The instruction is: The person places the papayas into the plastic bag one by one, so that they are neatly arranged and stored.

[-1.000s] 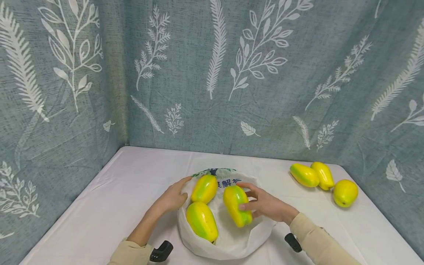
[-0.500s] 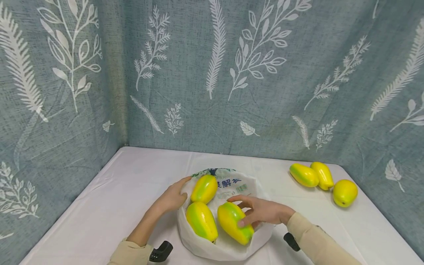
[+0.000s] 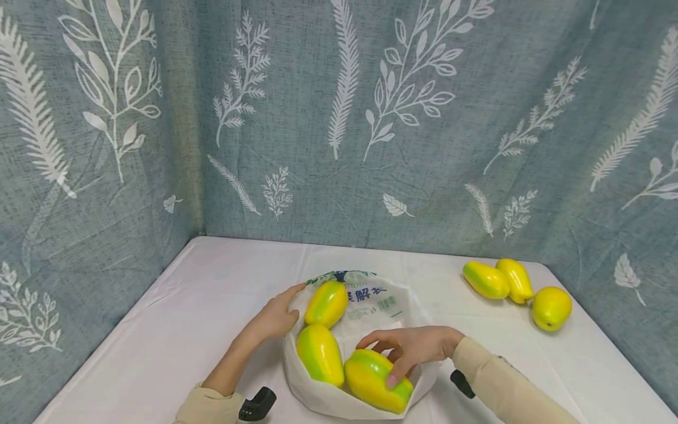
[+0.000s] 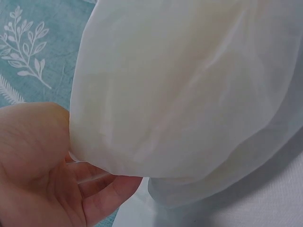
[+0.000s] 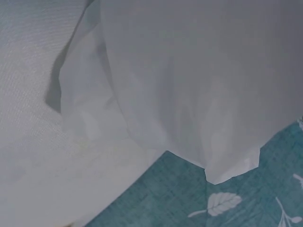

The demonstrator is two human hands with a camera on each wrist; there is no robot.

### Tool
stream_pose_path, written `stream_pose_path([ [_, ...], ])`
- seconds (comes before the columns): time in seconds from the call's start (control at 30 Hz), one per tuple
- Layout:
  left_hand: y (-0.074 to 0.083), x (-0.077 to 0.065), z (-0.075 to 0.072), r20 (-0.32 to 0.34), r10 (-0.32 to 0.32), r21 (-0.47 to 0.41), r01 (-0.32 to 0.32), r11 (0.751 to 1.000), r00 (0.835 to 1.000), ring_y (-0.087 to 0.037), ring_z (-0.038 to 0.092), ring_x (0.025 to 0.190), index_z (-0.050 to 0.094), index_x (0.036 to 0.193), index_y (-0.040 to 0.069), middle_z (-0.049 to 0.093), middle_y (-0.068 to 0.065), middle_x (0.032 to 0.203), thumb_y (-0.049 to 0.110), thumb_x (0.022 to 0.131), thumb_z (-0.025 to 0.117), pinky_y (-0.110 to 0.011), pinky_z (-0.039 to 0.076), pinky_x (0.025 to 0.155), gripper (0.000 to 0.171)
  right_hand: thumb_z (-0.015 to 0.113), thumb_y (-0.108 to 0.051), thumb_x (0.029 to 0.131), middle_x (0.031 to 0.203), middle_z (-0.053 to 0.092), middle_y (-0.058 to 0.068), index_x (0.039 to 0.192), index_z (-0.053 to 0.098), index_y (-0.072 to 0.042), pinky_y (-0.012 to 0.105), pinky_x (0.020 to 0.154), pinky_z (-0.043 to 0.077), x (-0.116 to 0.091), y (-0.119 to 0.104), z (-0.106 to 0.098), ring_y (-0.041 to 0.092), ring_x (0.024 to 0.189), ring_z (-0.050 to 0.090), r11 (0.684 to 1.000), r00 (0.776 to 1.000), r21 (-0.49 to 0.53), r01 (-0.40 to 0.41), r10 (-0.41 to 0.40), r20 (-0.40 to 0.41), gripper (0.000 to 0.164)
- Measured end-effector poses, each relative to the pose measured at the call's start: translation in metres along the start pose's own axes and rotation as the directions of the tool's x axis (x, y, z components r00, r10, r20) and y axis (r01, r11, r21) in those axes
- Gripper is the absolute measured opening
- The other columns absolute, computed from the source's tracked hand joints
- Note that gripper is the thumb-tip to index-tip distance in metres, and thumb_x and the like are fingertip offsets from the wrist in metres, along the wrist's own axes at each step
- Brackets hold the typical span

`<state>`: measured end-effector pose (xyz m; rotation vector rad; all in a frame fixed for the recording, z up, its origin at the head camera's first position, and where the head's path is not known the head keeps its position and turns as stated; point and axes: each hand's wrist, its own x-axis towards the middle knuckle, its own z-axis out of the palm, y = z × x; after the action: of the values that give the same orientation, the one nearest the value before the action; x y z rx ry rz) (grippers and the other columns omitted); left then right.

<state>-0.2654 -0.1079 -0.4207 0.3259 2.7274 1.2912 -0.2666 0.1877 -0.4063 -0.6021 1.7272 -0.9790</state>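
A white plastic bag stands with its mouth wide on the table, printed lettering showing on its inner back wall. Two yellow-green papayas lie inside at the left: a rear papaya and a front papaya. My right hand reaches into the bag and holds a third papaya low at the front right, thumb on its near side. At the left rim, my left hand holds the bag's edge; its curled fingers show below the bag wall in the left wrist view. The right wrist view shows only bag, cloth and curtain.
Three more papayas lie at the table's back right: a left papaya, a middle papaya and a right papaya. A white cloth covers the table. A blue-green leaf-patterned curtain surrounds the back and sides.
My right hand has lowered the held papaya towards the front of the bag, and the papaya has turned more sideways. The left hand stays at the rim.
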Motion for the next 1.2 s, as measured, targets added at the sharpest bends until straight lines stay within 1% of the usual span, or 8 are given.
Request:
stream_pose_path([
  [0.1, 0.000, 0.000, 0.000, 0.000, -0.002, 0.001, 0.002, 1.000, 1.000, -0.044, 0.038, 0.129, 0.036, 0.142, -0.006, 0.040, -0.028, 0.141, -0.004, 0.087, 0.043, -0.057, 0.033, 0.102, 0.056, 0.067, -0.014, 0.088, 0.136, 0.045, 0.003, 0.143, 0.038, -0.020, 0.034, 0.096, 0.044, 0.000, 0.000, -0.001, 0.021, 0.114, 0.051, 1.000, 0.999, -0.013, 0.017, -0.016, 0.044, 0.063],
  [0.33, 0.000, 0.000, 0.000, 0.001, -0.006, -0.005, 0.006, 1.000, 1.000, -0.044, 0.037, 0.129, 0.036, 0.142, -0.006, 0.040, -0.028, 0.141, -0.005, 0.086, 0.044, -0.057, 0.033, 0.102, 0.056, 0.068, -0.017, 0.087, 0.138, 0.044, -0.009, 0.146, 0.037, -0.020, 0.027, 0.098, 0.040, 0.003, -0.004, -0.005, 0.012, 0.118, 0.047, 0.993, 0.988, -0.095, 0.069, -0.055, 0.147, 0.067],
  [0.5, -0.002, 0.000, 0.000, 0.004, -0.004, -0.011, 0.004, 1.000, 1.000, -0.044, 0.037, 0.129, 0.036, 0.142, -0.006, 0.040, -0.028, 0.141, -0.005, 0.086, 0.044, -0.058, 0.033, 0.101, 0.056, 0.066, -0.012, 0.088, 0.136, 0.046, -0.010, 0.147, 0.036, -0.015, 0.026, 0.100, 0.039, 0.006, -0.006, -0.006, 0.009, 0.121, 0.045, 0.990, 0.973, -0.102, 0.099, -0.075, 0.217, 0.067],
  [0.6, -0.003, 0.000, 0.000, 0.008, -0.007, -0.016, 0.008, 1.000, 1.000, -0.044, 0.038, 0.129, 0.036, 0.142, -0.005, 0.039, -0.028, 0.141, -0.005, 0.086, 0.043, -0.058, 0.033, 0.102, 0.057, 0.066, -0.012, 0.087, 0.136, 0.046, -0.010, 0.147, 0.036, -0.016, 0.026, 0.100, 0.039, 0.007, -0.007, -0.006, 0.009, 0.120, 0.046, 0.991, 0.973, -0.105, 0.088, -0.064, 0.220, 0.067],
  [0.77, -0.002, 0.000, 0.000, 0.010, -0.007, -0.016, 0.007, 1.000, 1.000, -0.044, 0.037, 0.129, 0.036, 0.142, -0.005, 0.039, -0.028, 0.141, -0.004, 0.086, 0.043, -0.058, 0.032, 0.102, 0.057, 0.067, -0.013, 0.087, 0.134, 0.046, -0.006, 0.146, 0.036, -0.020, 0.026, 0.097, 0.041, 0.004, -0.007, -0.007, 0.011, 0.117, 0.049, 0.996, 0.984, -0.087, 0.031, -0.016, 0.175, 0.068],
  [0.87, -0.001, 0.000, 0.000, 0.007, -0.005, -0.014, 0.005, 1.000, 1.000, -0.044, 0.037, 0.130, 0.036, 0.142, -0.005, 0.039, -0.028, 0.142, -0.004, 0.086, 0.043, -0.058, 0.031, 0.103, 0.057, 0.068, -0.017, 0.087, 0.135, 0.046, -0.003, 0.147, 0.035, -0.019, 0.028, 0.097, 0.042, 0.001, -0.006, -0.008, 0.014, 0.116, 0.050, 0.997, 0.991, -0.074, 0.025, -0.015, 0.134, 0.068],
  [1.07, 0.000, 0.000, 0.000, 0.005, -0.004, -0.011, 0.004, 1.000, 1.000, -0.044, 0.037, 0.129, 0.036, 0.142, -0.005, 0.039, -0.028, 0.141, -0.004, 0.086, 0.043, -0.058, 0.032, 0.102, 0.057, 0.066, -0.016, 0.090, 0.134, 0.050, 0.006, 0.148, 0.033, -0.010, 0.033, 0.097, 0.044, -0.007, -0.005, -0.012, 0.021, 0.117, 0.052, 0.997, 0.997, -0.009, 0.072, -0.072, 0.032, 0.067],
  [1.2, 0.001, 0.000, 0.000, 0.004, -0.002, -0.010, 0.002, 1.000, 1.000, -0.044, 0.037, 0.129, 0.036, 0.142, -0.005, 0.039, -0.028, 0.141, -0.005, 0.086, 0.043, -0.058, 0.032, 0.102, 0.056, 0.064, -0.018, 0.091, 0.133, 0.049, 0.012, 0.147, 0.033, -0.007, 0.034, 0.098, 0.043, -0.016, -0.004, -0.014, 0.027, 0.121, 0.049, 0.992, 0.990, 0.006, 0.129, -0.128, -0.066, 0.065],
])
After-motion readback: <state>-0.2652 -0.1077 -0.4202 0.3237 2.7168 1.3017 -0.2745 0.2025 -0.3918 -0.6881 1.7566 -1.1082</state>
